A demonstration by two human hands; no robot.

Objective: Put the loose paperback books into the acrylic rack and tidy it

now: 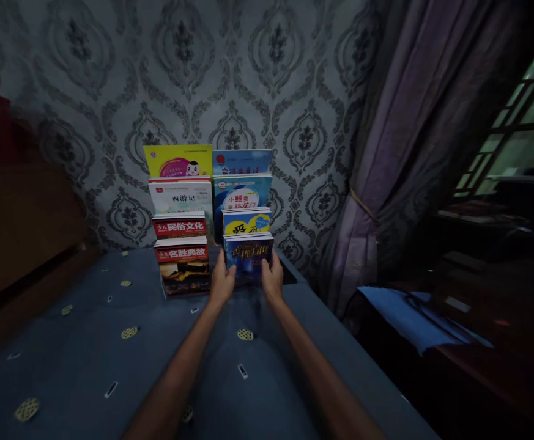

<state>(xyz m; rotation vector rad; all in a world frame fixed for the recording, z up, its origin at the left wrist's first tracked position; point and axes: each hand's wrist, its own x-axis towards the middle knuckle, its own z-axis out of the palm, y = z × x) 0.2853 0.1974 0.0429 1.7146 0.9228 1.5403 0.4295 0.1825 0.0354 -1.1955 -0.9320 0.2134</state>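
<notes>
A wall papered in a grey damask pattern fills the upper half of the view, from 10 o'clock round to 1 o'clock. A purple curtain, tied back low down, hangs at 2 o'clock, with a dim window beyond it at 3 o'clock. The bench, under a dark blue cloth dotted with small pale medallions, spreads across the lower half from 8 o'clock to 5 o'clock. A blue cloth lies over dark furniture at 4 o'clock, well apart from the hands.

At the centre, against the wall, stands a tiered display of books in two columns. The left column steps down from a yellow-and-pink cover to a white one, then two red-banded covers. The right column steps down from two blue covers to a yellow-titled one.

The front book of the right column, a dark blue book, stands upright just right of the lowest red-banded cover. The left hand clasps its left edge, fingers curled onto the cover; the right hand clasps its right edge likewise. Each grip appears closed on the book, though the light is poor and the fingertips blur.
</notes>
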